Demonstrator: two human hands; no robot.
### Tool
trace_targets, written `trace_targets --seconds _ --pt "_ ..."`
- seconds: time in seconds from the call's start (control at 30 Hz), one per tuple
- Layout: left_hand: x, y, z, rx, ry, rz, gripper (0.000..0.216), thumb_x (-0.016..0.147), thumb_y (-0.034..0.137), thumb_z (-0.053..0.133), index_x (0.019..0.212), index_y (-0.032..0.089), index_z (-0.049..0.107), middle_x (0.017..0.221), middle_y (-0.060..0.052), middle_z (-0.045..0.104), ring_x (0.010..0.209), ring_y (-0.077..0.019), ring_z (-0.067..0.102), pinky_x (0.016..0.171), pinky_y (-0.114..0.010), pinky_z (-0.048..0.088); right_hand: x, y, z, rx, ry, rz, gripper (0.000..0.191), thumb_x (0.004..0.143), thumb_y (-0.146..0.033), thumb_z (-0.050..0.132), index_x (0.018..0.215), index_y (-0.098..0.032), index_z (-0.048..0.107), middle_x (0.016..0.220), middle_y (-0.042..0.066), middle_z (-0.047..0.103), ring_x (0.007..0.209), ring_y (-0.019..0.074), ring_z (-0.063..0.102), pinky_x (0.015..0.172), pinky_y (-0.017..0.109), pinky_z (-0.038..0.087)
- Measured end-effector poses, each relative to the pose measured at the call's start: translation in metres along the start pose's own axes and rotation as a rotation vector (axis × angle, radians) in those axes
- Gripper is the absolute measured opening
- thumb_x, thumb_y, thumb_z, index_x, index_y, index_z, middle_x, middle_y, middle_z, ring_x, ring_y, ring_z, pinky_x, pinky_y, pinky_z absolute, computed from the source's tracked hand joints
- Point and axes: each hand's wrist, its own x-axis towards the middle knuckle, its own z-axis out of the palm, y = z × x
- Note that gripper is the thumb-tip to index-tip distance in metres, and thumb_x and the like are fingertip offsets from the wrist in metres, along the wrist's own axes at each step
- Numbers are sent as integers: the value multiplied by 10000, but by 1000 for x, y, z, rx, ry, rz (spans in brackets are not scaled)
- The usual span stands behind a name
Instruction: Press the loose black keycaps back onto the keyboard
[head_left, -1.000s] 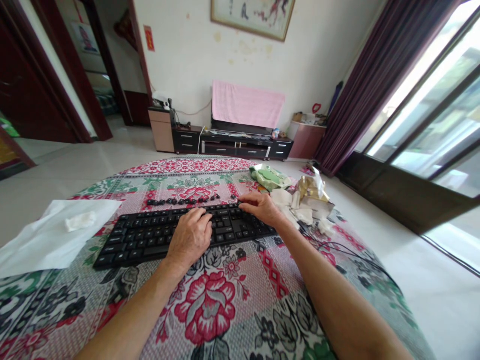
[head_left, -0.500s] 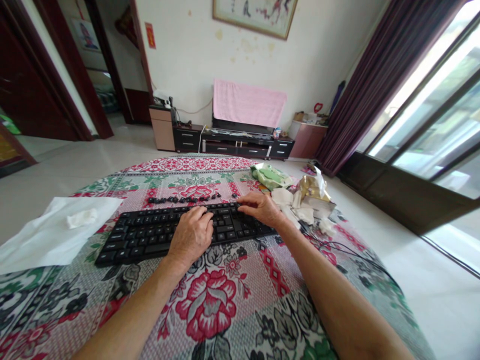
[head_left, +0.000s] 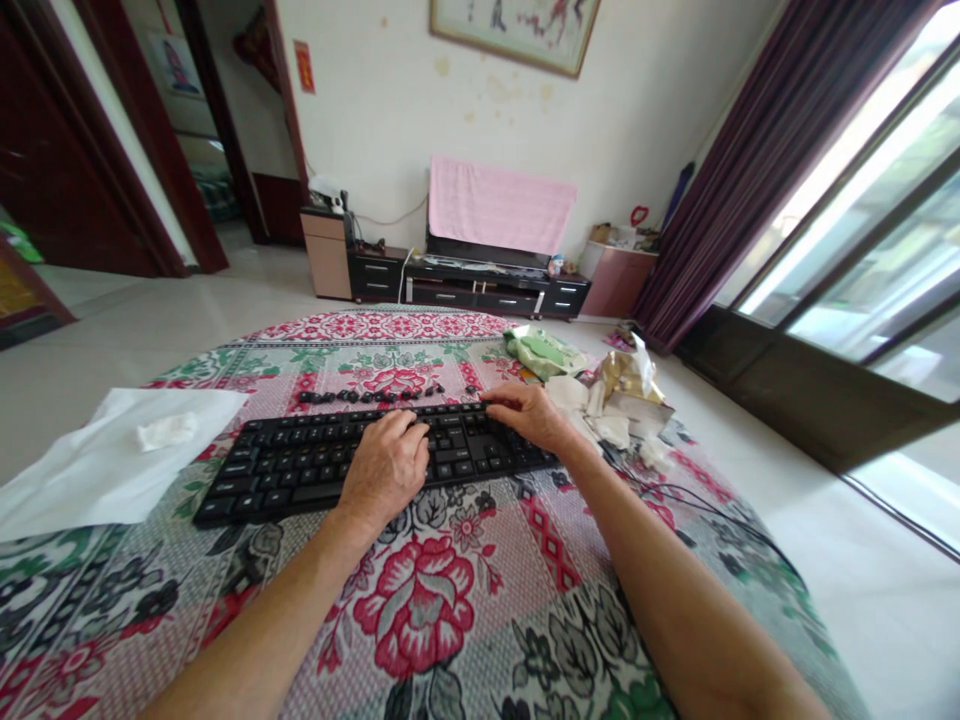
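Note:
A black keyboard (head_left: pixel 315 492) lies at a slant on the flowered tablecloth. My left hand (head_left: pixel 388 462) rests on its middle, palm down, fingers stretched over the keys and holding nothing. At the top right part of the keyboard is my right hand (head_left: pixel 529 415), thumb and index fingertips close together in a pinch at the upper row. Whatever is between them is too small to make out. Just behind the keyboard, several loose black keycaps (head_left: pixel 349 396) form a row, and another keycap (head_left: pixel 471 390) sits apart, near my right fingertips.
A white sheet (head_left: pixel 97 480) with a crumpled tissue (head_left: pixel 166 432) on it lies to the left. On the right are a green package (head_left: pixel 546 352), crumpled tissues (head_left: pixel 613 432), a gold tissue box (head_left: pixel 630 380) and a black cable (head_left: pixel 705 505). The tablecloth (head_left: pixel 420 610) covers the rounded table.
My right hand has shifted very slightly right along the upper row of the keyboard. My left hand stays in place on the keys; the whole view has moved a little.

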Motion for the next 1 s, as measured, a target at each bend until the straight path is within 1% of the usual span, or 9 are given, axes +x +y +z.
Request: trace_targets --seconds 0.13,0.23,0.37,0.5,0.7,0.83,1.0 --pt "0 0 0 5 -15 -6 273 787 222 392 947 150 601 1024 -104 554 997 -223 471 844 -393 400 0 15 -6 46 -15 124 202 701 -231 515 860 -168 621 750 13 625 675 122 552 640 262 433" --pt "-1 0 1 4 -11 -4 273 787 224 393 949 154 600 1027 -99 554 993 -223 474 844 -389 400 -1 13 -8 55 -55 163 183 695 -229 517 834 -171 620 703 1 615 625 114 540 601 252 425" --pt "-1 -1 1 10 -13 -11 278 787 223 391 956 151 599 1036 -102 551 1003 -224 469 851 -388 394 -1 -1 -6 15 -122 145 176 710 -225 495 804 -176 636 708 4 630 638 121 550 602 247 421" --pt "-1 0 1 13 -17 -9 278 785 223 396 959 148 599 1036 -105 552 1004 -225 468 851 -386 394 -1 -11 -2 -74 -166 119 189 709 -211 483 788 -179 651 712 5 648 635 130 564 608 249 421" --pt "-1 0 0 20 -26 -9 280 789 225 394 959 139 599 1040 -107 549 1005 -223 464 856 -386 390 -1 -8 2 -203 -187 78 215 715 -216 460 781 -193 663 753 11 658 675 140 577 632 240 416" --pt "-1 -1 2 15 -21 -4 272 781 220 405 960 149 598 1042 -104 548 1001 -224 466 848 -393 394 -1 -8 3 -252 -215 69 227 719 -216 445 759 -186 666 750 15 658 669 139 573 627 231 408" --pt "-1 -1 1 29 -30 -5 275 785 221 401 958 144 601 1036 -104 552 996 -221 469 839 -385 402 -1 -11 4 -310 -219 50 232 725 -208 433 756 -185 663 747 17 656 671 136 563 631 230 394"
